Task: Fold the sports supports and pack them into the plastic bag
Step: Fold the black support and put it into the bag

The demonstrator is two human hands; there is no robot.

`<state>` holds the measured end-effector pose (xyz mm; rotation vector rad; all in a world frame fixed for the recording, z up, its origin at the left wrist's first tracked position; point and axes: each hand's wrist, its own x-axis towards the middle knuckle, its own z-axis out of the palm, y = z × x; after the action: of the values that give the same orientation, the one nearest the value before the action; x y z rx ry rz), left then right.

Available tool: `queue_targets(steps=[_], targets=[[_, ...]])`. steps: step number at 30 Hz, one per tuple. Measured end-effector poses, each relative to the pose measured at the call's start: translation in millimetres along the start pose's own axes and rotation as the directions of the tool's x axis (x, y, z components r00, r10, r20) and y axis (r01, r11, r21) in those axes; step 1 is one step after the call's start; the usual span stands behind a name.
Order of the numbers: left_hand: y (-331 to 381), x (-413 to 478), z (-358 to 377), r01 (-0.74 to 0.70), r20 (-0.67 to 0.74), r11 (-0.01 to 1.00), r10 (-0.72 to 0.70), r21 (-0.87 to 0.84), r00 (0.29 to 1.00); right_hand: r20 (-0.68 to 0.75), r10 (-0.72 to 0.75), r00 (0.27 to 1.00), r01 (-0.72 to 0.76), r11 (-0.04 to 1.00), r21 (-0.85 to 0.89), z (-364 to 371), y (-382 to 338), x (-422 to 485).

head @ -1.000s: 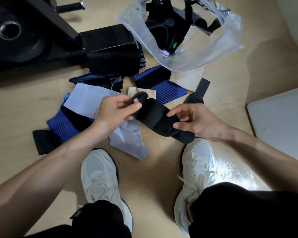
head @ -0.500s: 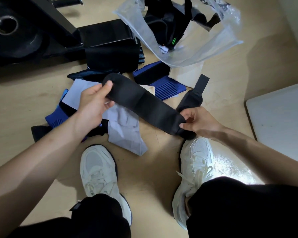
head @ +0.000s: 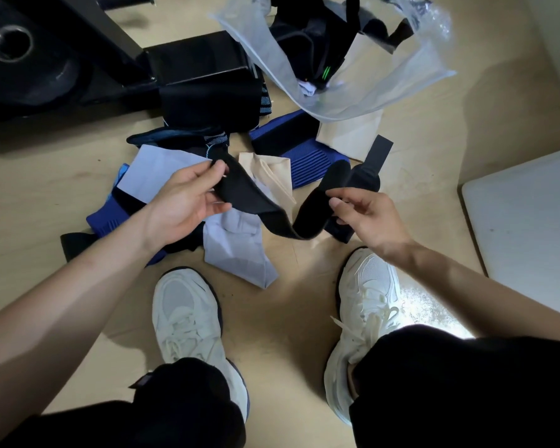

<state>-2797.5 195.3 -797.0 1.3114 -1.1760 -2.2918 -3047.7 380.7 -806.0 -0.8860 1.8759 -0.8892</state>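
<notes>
I am looking down at what seems to be a home gym or workout corner. A black weight plate with a steel-ringed hole lies at top left on a pale wooden floor. Just right of the plate stands a black equipment frame. Sports supports lie scattered right of the plate.

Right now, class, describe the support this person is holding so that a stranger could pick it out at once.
Start at the clear plastic bag at the top, then drop to the two hands above the white shoes. The black strap sags between the left hand and right hand. Unlike the blue, grey and beige supports on the floor, it is lifted and pinched at both ends.
</notes>
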Motion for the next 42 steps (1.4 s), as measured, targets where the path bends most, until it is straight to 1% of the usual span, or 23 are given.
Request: queue_targets(steps=[3, 5, 7, 9, 11, 13, 15, 18, 20, 22, 25, 28, 30, 32, 35, 36, 39, 41, 42], targets=[[-3, -3, 12, -0.004, 0.018, 0.996, 0.002, 0.085, 1.000, -0.043, -0.058, 0.997, 0.059, 0.998, 0.012, 4, -4, -4], [-6, -5, 22, -0.004, 0.010, 0.986, 0.002, 0.165, 1.000, -0.057, -0.052, 0.997, 0.055, 0.997, 0.047, 8, -4, -4], [-10, -6, 34, -0.028, 0.014, 0.967, 0.025, 0.255, 1.000, -0.034, -0.054, 0.998, 0.056, 0.995, 0.080, 11, -5, -3], [-15, -7, 44, -0.097, 0.029, 0.939, 0.093, 0.331, 0.995, 0.010, -0.086, 0.996, 0.084, 0.990, 0.114, 13, -5, -3], [-19, -6, 52, -0.177, 0.047, 0.913, 0.172, 0.368, 0.984, 0.075, -0.121, 0.990, 0.107, 0.980, 0.166, 15, -7, -5], [-21, -4, 56, -0.211, 0.058, 0.917, 0.204, 0.338, 0.977, 0.143, -0.148, 0.979, 0.120, 0.976, 0.183, 16, -10, -7], [-23, -2, 58, -0.195, 0.070, 0.935, 0.182, 0.297, 0.981, 0.214, -0.171, 0.962, 0.126, 0.970, 0.208, 17, -14, -9], [-27, -4, 62, -0.171, 0.083, 0.944, 0.154, 0.283, 0.985, 0.288, -0.144, 0.947, 0.065, 0.961, 0.269, 18, -20, -12], [-30, -5, 63, -0.175, 0.052, 0.943, 0.167, 0.281, 0.985, 0.303, -0.096, 0.948, -0.008, 0.946, 0.324, 19, -22, -14], [-32, -6, 63, -0.183, -0.010, 0.947, 0.192, 0.264, 0.981, 0.295, -0.087, 0.951, -0.024, 0.936, 0.351, 19, -22, -16], [-33, -8, 63, -0.181, -0.096, 0.959, 0.206, 0.218, 0.974, 0.311, -0.105, 0.944, 0.005, 0.952, 0.306, 21, -23, -20], [-35, -5, 60, -0.146, -0.177, 0.974, 0.177, 0.173, 0.968, 0.314, -0.155, 0.937, 0.080, 0.967, 0.241, 22, -23, -23], [-36, -3, 57, -0.107, -0.201, 0.985, 0.133, 0.135, 0.971, 0.300, -0.175, 0.938, 0.106, 0.967, 0.233, 22, -24, -24], [-35, -2, 56, -0.081, -0.208, 0.992, 0.100, 0.095, 0.973, 0.297, -0.191, 0.936, 0.138, 0.972, 0.188, 21, -25, -23], [-32, 0, 53, -0.073, -0.224, 0.995, 0.087, 0.069, 0.971, 0.341, -0.235, 0.910, 0.211, 0.972, 0.108, 19, -26, -22], [-30, 0, 52, -0.071, -0.229, 0.995, 0.085, 0.066, 0.970, 0.357, -0.222, 0.907, 0.203, 0.975, 0.091, 19, -27, -22], [-24, 1, 53, -0.077, -0.240, 0.996, 0.088, 0.055, 0.967, 0.387, -0.126, 0.914, 0.107, 0.992, 0.070, 18, -26, -20], [-19, 0, 52, -0.107, -0.233, 0.993, 0.117, 0.059, 0.965, 0.387, -0.072, 0.919, 0.053, 0.997, 0.060, 18, -23, -19], [-17, -1, 51, -0.123, -0.208, 0.988, 0.140, 0.090, 0.968, 0.389, -0.045, 0.920, 0.021, 0.998, 0.065, 18, -22, -19]])
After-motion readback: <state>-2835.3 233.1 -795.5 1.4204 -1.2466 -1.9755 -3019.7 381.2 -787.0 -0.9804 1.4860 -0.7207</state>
